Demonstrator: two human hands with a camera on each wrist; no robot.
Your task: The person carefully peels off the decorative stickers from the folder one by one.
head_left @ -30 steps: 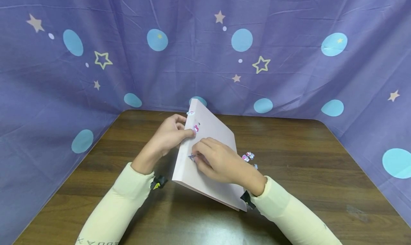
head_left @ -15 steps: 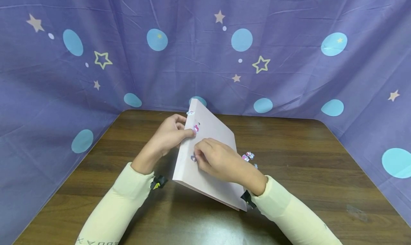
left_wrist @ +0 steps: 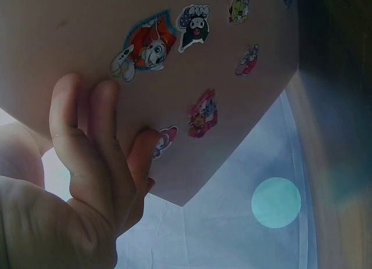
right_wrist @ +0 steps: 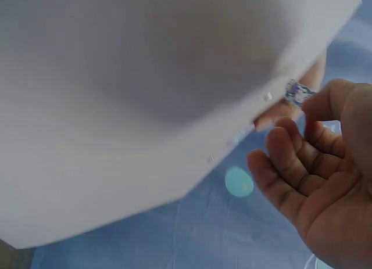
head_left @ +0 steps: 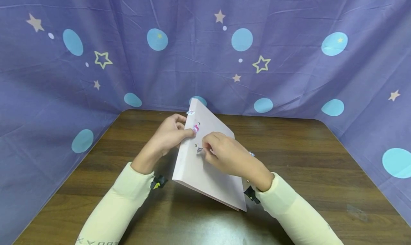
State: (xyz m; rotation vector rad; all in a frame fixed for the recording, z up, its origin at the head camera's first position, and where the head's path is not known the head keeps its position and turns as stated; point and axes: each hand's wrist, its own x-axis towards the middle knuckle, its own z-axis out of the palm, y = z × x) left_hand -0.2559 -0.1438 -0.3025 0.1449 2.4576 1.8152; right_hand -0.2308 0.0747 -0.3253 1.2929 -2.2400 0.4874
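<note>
A white binder stands tilted on the table, its spine toward the left. My left hand grips it at the spine, thumb on the near side and fingers against the far cover. Beside that thumb is a pink sticker, with a pale sticker higher on the spine. Between thumb and forefinger my right hand pinches a small sticker, just off the spine edge; its other fingers are loosely curled. The left wrist view shows several cartoon stickers on the far cover, including a red dog sticker.
A metal rivet shows near the spine. Past the binder's right edge, a small sticker peeks out behind my right hand. A clear scrap lies on the brown wooden table. A blue patterned curtain surrounds the table.
My right hand has moved up and right, drawing the pinched sticker away from the spine edge and uncovering a rivet. The left hand and binder have stayed in place.
</note>
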